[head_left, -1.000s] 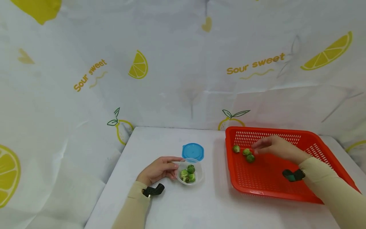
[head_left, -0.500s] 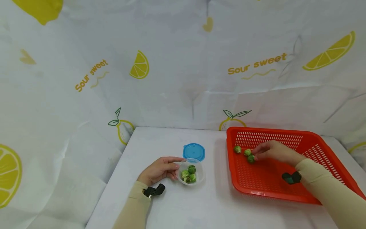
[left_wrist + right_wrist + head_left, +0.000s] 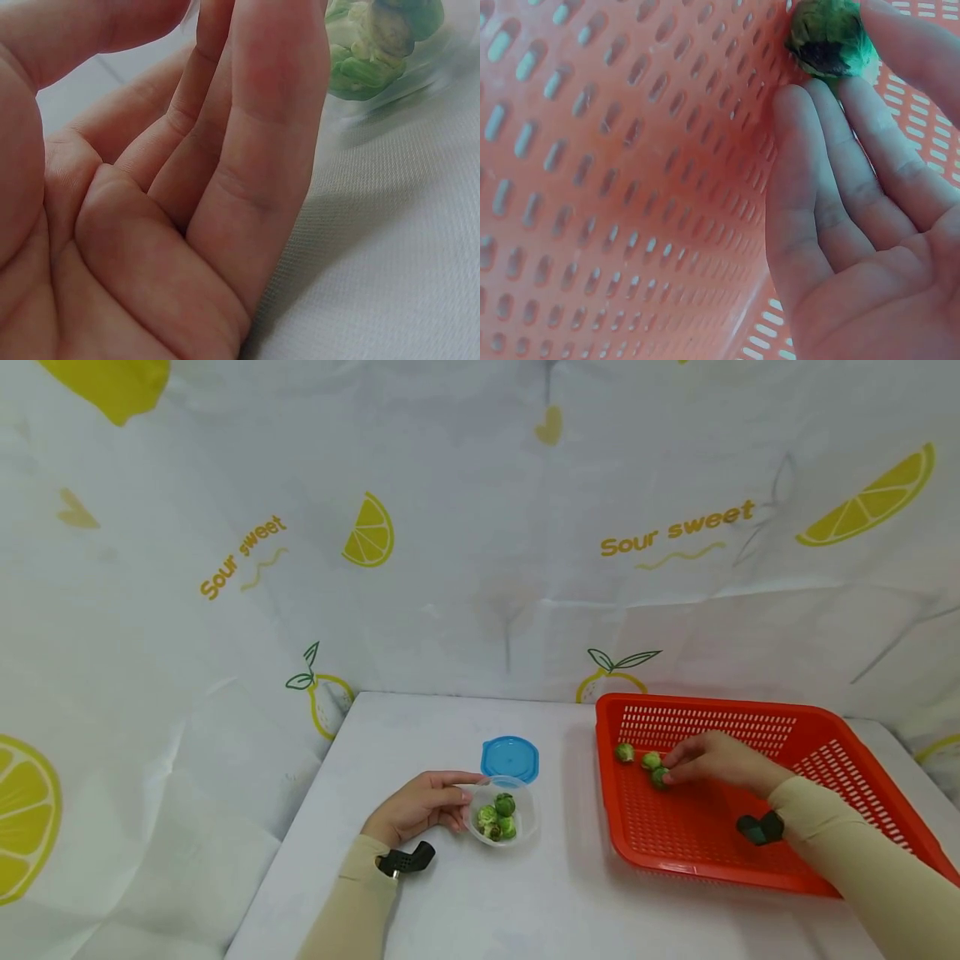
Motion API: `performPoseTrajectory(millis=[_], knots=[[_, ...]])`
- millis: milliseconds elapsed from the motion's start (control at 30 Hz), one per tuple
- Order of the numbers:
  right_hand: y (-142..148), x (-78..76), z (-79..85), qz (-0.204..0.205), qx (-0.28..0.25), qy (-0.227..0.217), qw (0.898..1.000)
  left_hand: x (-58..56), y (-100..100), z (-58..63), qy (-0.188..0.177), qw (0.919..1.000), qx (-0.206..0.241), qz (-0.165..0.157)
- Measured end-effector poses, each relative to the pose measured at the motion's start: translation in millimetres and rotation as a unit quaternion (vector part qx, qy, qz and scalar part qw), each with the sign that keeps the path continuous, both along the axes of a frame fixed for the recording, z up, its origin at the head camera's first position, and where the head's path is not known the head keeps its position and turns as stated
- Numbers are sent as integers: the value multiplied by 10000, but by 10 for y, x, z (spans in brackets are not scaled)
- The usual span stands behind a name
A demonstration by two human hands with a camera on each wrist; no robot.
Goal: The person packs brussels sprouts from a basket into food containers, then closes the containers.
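My left hand (image 3: 420, 808) grips the left side of a small clear plastic bowl (image 3: 531, 818), index finger along its rim. Several Brussels sprouts (image 3: 497, 818) lie inside the bowl; part of them shows past the fingers in the left wrist view. Down in the red basket, my right hand (image 3: 716, 764) pinches a Brussels sprout (image 3: 831, 37) between thumb and fingertips. Close against that one lies another sprout (image 3: 651, 761), and a third sprout (image 3: 624, 752) sits in the basket's back left corner.
The red slotted basket (image 3: 675, 835) takes up the right side of the white table (image 3: 465, 902). A blue lid (image 3: 510, 757) lies flat just behind the bowl. Behind the table hangs a white lemon-print cloth (image 3: 450, 568).
My right hand has come down and left onto the sprout and now pinches it. The left hand keeps its grip on the bowl; the whole view has shifted slightly.
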State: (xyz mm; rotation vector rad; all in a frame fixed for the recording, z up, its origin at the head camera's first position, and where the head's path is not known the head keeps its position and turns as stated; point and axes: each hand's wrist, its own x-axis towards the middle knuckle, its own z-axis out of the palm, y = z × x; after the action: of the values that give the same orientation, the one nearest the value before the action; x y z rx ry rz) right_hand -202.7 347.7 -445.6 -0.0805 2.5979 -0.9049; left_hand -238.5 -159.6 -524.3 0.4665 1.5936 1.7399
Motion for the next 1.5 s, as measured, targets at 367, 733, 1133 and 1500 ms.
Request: performPoseTrajectory(millis=[367,733,1133,1500], knots=[[-38,-1,-11,48,-125,8,9999,6,-8,9,4,10000,-9,-19],[80,68,81,84,51,42,9999,-4,7,7,24,10000,-18,-40],[174,270,257,-159,-256,256,9992,8,4,-7,-19,10000,-25,8],[192,425,426,-459,-163,403,9980,8,6,-3,-27,10000,11,-7]])
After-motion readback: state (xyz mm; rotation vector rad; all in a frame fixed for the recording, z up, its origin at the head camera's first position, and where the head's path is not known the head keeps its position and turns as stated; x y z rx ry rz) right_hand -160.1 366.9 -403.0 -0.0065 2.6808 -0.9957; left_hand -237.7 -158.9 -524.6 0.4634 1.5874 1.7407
